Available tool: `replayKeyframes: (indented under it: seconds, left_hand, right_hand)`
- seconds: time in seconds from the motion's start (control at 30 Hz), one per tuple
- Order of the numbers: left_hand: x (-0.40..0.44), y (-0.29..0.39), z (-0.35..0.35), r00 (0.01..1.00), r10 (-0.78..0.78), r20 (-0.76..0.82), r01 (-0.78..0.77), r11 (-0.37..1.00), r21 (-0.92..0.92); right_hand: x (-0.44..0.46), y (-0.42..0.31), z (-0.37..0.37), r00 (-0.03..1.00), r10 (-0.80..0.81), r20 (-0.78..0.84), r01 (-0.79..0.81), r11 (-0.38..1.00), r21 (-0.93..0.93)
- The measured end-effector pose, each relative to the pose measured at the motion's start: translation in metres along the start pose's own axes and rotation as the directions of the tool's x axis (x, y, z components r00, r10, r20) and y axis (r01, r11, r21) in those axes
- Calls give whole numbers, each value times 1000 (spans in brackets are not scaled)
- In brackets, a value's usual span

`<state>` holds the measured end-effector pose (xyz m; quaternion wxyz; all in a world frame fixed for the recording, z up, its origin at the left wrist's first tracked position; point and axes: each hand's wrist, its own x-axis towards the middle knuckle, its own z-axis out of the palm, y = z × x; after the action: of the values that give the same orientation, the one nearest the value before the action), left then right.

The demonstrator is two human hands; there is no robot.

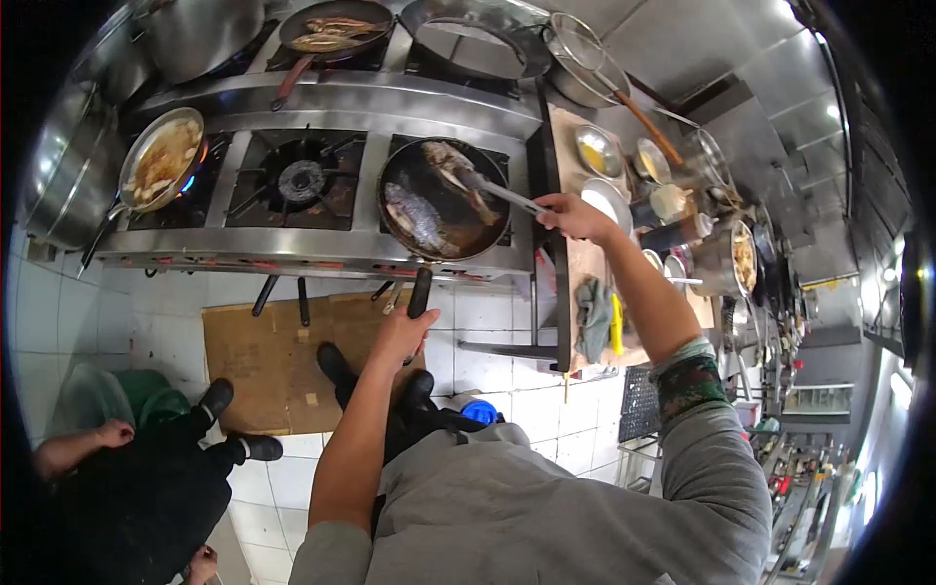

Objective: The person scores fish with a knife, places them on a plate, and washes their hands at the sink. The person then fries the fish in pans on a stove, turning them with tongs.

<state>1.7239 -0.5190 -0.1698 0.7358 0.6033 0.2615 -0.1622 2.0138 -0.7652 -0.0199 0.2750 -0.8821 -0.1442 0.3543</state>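
Observation:
My left hand [402,336] is wrapped round the black handle of a dark frying pan [390,234], which sits on the right front burner. Two fish lie in this pan: one [417,216] at its lower left, the other [453,175] at its upper right. In my right hand [577,216] is a metal utensil [517,199], its far end reaching over the pan against the upper right fish. Whether that end grips the fish cannot be made out.
A smaller pan [163,161] with browned food sits over a blue flame at left. Another pan [336,29] holds fish behind. Bowls, a green cloth [593,317] and a yellow item [616,325] lie on the right counter. A co-worker [127,478] is at lower left.

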Motion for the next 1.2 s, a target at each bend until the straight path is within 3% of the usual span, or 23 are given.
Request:
replayKeyframes:
  seconds: [0.33, 1.2]
  left_hand:
    - [-2, 6, -1, 999, -37, -10, 38, 999, 34]
    - [9, -8, -1, 999, -16, 28, 17, 1000, -17]
  right_hand:
    - [-2, 7, -16, 998, 54, 40, -57, 997, 60]
    - [-37, -18, -17, 998, -31, 53, 25, 994, 106]
